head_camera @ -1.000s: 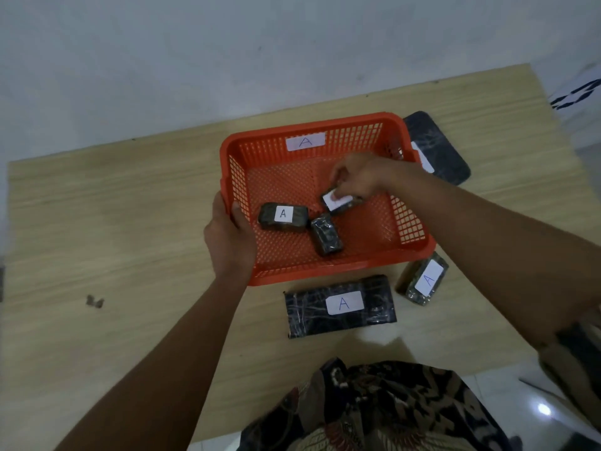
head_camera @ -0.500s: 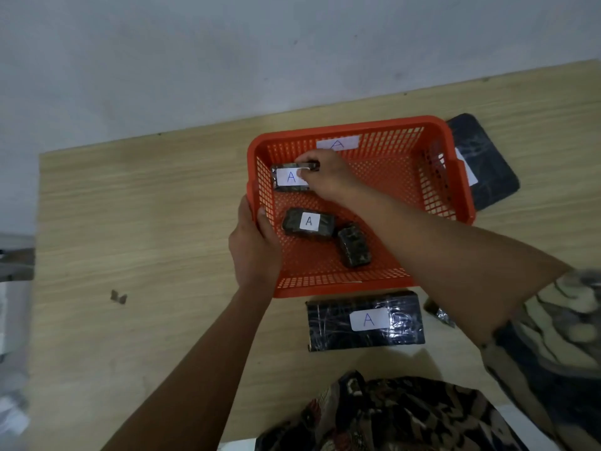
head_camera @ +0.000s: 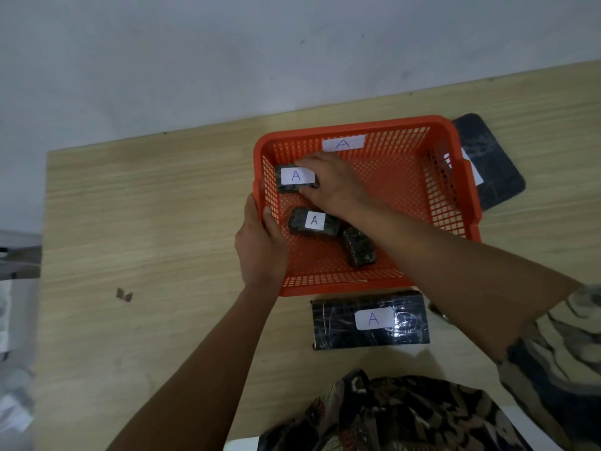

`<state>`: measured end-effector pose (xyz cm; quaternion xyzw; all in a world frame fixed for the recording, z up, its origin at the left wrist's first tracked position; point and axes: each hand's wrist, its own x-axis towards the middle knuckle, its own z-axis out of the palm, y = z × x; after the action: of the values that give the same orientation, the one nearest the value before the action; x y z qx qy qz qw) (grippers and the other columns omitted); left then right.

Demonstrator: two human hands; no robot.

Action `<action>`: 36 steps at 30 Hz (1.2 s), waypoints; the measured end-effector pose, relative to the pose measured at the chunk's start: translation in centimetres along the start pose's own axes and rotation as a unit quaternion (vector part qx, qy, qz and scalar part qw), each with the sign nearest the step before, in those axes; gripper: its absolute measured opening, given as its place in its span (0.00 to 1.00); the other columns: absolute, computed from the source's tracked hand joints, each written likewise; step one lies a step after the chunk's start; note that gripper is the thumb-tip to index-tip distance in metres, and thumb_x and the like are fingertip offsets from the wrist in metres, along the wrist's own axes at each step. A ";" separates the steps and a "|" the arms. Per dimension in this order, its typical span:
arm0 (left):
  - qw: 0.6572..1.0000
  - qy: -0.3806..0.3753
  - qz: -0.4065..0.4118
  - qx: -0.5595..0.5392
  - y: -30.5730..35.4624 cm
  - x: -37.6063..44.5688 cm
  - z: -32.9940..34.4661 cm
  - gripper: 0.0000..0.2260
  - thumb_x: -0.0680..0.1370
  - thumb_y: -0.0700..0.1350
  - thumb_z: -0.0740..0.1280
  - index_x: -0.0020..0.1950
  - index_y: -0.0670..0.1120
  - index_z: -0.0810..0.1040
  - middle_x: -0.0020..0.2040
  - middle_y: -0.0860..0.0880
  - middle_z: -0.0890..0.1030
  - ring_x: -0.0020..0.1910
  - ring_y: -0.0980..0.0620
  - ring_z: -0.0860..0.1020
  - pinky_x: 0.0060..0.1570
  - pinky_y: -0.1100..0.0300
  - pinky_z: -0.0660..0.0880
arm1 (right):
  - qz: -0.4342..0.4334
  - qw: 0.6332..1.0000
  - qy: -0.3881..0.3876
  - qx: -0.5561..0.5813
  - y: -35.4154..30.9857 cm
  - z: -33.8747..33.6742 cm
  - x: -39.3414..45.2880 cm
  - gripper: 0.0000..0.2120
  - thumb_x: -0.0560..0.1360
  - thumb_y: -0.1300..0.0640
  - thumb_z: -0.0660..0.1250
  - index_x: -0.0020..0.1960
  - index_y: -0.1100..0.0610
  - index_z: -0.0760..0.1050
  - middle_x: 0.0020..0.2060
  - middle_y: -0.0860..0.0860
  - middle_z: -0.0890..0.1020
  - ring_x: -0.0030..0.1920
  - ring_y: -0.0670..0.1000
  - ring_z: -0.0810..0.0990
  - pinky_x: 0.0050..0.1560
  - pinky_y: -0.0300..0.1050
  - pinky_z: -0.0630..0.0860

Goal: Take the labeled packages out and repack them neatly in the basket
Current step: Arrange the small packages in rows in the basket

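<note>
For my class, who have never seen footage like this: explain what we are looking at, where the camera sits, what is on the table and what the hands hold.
No machine here: a person works with bare hands, filmed by a camera worn on the head, looking down. An orange basket stands on a wooden table. The left hand grips the basket's rim. The right hand holds a small dark package labelled A in the basket's far left corner. Two more small packages lie inside: one labelled, one with no label showing. On the table, a long package lies in front of the basket, and a flat dark one beyond its right side.
</note>
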<state>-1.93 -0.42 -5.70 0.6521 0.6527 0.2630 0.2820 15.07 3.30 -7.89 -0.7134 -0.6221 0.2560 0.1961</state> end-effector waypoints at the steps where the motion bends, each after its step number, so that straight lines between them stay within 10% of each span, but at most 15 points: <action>1: 1.000 0.000 0.000 0.000 0.0 0.0 0.0 0.16 0.83 0.47 0.55 0.69 0.45 0.69 0.51 0.47 0.83 0.40 0.51 0.79 0.41 0.56 0.76 | -0.005 1.000 0.015 0.005 -0.2 -0.3 -0.4 0.21 0.75 0.54 0.72 0.67 0.54 0.77 0.65 0.52 0.77 0.67 0.54 0.72 0.68 0.49 0.67; 5: 1.000 -0.001 0.005 0.004 -0.1 0.0 0.0 0.15 0.83 0.47 0.55 0.68 0.44 0.70 0.50 0.46 0.83 0.38 0.51 0.78 0.39 0.57 0.74 | -0.038 0.998 0.058 0.007 -1.0 -1.6 -3.1 0.09 0.77 0.51 0.68 0.55 0.54 0.80 0.52 0.49 0.82 0.52 0.50 0.78 0.54 0.50 0.76; 12: 1.000 -0.001 0.000 0.005 -0.1 0.0 0.0 0.15 0.83 0.48 0.54 0.67 0.44 0.70 0.50 0.44 0.83 0.43 0.44 0.81 0.42 0.52 0.77 | 0.017 0.987 -0.158 0.016 0.7 -2.3 -7.1 0.28 0.70 0.47 0.77 0.67 0.51 0.74 0.61 0.51 0.80 0.58 0.51 0.78 0.57 0.51 0.78; 22: 1.000 -0.006 -0.001 0.003 -0.1 0.0 0.0 0.16 0.83 0.47 0.54 0.69 0.44 0.69 0.49 0.45 0.83 0.39 0.49 0.78 0.40 0.55 0.75 | 0.068 0.995 0.047 0.060 3.4 -6.1 -5.8 0.27 0.69 0.62 0.74 0.67 0.53 0.75 0.60 0.52 0.79 0.59 0.50 0.76 0.62 0.49 0.75; 29: 1.000 -0.005 0.006 -0.001 -0.1 0.0 0.0 0.15 0.83 0.47 0.54 0.68 0.45 0.69 0.50 0.46 0.82 0.41 0.48 0.80 0.41 0.56 0.76 | 0.115 0.992 0.047 0.030 5.7 -4.8 -4.6 0.28 0.75 0.63 0.71 0.74 0.55 0.70 0.67 0.51 0.72 0.67 0.52 0.72 0.66 0.37 0.63; 36: 1.000 0.001 0.011 0.004 -0.1 0.0 0.0 0.16 0.83 0.47 0.54 0.69 0.45 0.69 0.51 0.45 0.83 0.41 0.49 0.80 0.41 0.57 0.75 | 0.108 0.992 0.060 0.022 5.4 -4.3 -3.6 0.23 0.76 0.61 0.71 0.69 0.52 0.72 0.68 0.53 0.75 0.68 0.55 0.72 0.70 0.51 0.69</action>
<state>-1.95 -0.47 -5.79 0.6600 0.6470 0.2637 0.2762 21.62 -0.85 -7.29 -0.7859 -0.5227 0.2466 0.2198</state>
